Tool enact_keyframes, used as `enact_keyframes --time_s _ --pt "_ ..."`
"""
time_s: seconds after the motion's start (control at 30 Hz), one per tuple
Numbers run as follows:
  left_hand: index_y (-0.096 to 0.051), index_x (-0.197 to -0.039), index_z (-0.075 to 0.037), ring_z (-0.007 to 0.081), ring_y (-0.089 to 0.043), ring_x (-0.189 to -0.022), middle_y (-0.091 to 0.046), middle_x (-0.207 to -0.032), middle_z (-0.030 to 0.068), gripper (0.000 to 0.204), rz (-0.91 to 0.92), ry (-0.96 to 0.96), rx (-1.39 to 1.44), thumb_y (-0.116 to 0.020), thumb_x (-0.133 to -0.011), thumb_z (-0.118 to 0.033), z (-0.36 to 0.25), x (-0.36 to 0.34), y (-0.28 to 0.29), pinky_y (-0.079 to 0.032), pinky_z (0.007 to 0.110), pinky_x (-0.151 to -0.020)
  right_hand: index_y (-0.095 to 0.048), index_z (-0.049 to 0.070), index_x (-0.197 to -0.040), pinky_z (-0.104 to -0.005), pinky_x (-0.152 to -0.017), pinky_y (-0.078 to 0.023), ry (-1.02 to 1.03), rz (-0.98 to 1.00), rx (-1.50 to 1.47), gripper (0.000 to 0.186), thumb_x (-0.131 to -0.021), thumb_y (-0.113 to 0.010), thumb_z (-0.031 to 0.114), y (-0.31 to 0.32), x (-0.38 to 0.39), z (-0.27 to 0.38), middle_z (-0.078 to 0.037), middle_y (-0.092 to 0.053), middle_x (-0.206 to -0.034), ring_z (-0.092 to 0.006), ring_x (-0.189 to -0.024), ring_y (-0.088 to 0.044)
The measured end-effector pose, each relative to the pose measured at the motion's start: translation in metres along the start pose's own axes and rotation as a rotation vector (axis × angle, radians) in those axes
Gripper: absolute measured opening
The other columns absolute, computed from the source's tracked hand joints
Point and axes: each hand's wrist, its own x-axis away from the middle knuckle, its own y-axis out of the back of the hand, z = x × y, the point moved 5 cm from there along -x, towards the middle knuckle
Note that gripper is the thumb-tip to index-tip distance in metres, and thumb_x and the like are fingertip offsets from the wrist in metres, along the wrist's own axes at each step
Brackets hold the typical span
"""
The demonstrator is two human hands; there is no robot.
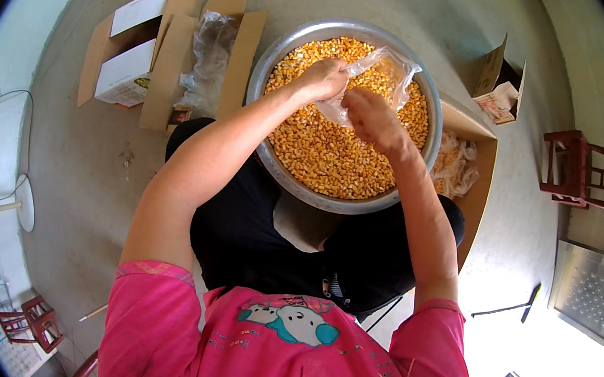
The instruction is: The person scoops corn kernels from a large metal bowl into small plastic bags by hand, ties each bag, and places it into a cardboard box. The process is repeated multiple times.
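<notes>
A wide metal basin full of yellow corn kernels rests on my lap. Over it I hold a clear plastic bag with some kernels inside. My left hand pinches the bag's left edge. My right hand grips the bag lower down, just above the kernels. Both forearms reach in from the lower edge.
Flattened cardboard boxes with clear plastic bags lie on the floor to the left. A cardboard box holding filled bags stands right of the basin. Another small box and a red wooden stool are farther right.
</notes>
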Motion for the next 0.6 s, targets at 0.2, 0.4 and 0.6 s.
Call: enact_keyframes --time_s 0.2,0.4,0.6 --pt "-0.058 -0.109 0.0 0.0178 -0.059 -0.062 -0.062 -0.077 0.01 0.029 -0.017 0.053 -0.11 -0.043 -0.094 -0.02 -0.01 0.005 -0.001 -0.046 0.035 -0.052 -0.051 0.005 -0.088 -0.0213 -0.034 -0.021 -0.481 -0.461 -0.669 0.017 -0.095 -0.047 0.02 0.041 -0.011 -0.053 0.002 -0.04 -0.06 -0.005 -0.041 -0.031" --pt "-0.058 -0.108 0.0 0.0204 -0.06 -0.067 -0.063 -0.079 0.0121 0.028 -0.059 0.031 -0.075 -0.046 -0.093 -0.019 -0.01 0.01 0.002 -0.048 0.036 -0.057 -0.053 0.003 -0.102 -0.0283 -0.043 -0.041 -0.425 -0.698 -0.586 0.023 -0.094 -0.052 0.025 0.06 -0.03 -0.086 -0.007 -0.052 -0.075 -0.0161 -0.055 -0.051" --pt "-0.059 -0.104 0.0 0.0232 -0.061 -0.069 -0.063 -0.079 0.0137 0.026 -0.081 -0.027 -0.069 -0.045 -0.093 -0.019 0.006 0.003 0.005 -0.049 0.037 -0.059 -0.046 0.003 -0.132 -0.0487 -0.092 -0.044 -0.484 -0.7 -0.626 0.053 -0.091 -0.055 0.036 0.04 -0.028 -0.061 -0.016 -0.057 -0.113 -0.0306 -0.113 -0.053"
